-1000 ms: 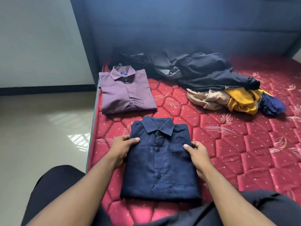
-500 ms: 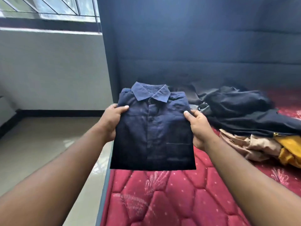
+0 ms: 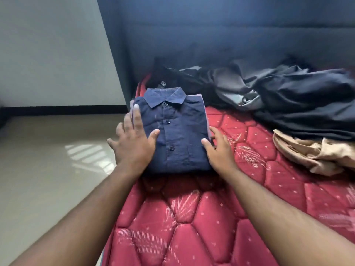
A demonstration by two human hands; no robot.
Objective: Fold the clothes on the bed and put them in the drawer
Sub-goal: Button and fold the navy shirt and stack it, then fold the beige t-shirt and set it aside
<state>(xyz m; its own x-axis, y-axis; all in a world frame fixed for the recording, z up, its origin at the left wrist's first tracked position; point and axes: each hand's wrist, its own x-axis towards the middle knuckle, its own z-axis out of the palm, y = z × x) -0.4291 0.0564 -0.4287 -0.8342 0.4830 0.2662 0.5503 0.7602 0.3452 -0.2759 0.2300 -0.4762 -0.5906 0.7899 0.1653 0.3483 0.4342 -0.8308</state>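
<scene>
The folded navy shirt [image 3: 178, 131] lies on top of the folded purple shirt [image 3: 207, 120], of which only a thin edge shows at the right and left. My left hand [image 3: 134, 143] lies flat with spread fingers on the navy shirt's left side. My right hand [image 3: 218, 148] touches its right edge, fingers relaxed. Both shirts sit near the left edge of the red quilted mattress [image 3: 192, 217].
A heap of unfolded dark clothes [image 3: 288, 96] lies along the blue headboard [image 3: 211, 35], with a beige garment [image 3: 311, 152] at the right. The tiled floor [image 3: 48, 160] drops off left of the bed. No drawer is in view.
The navy shirt was lifted off the mattress in both hands, carried forward and set down on the purple shirt. Both hands have let go of their grip and now rest on it.
</scene>
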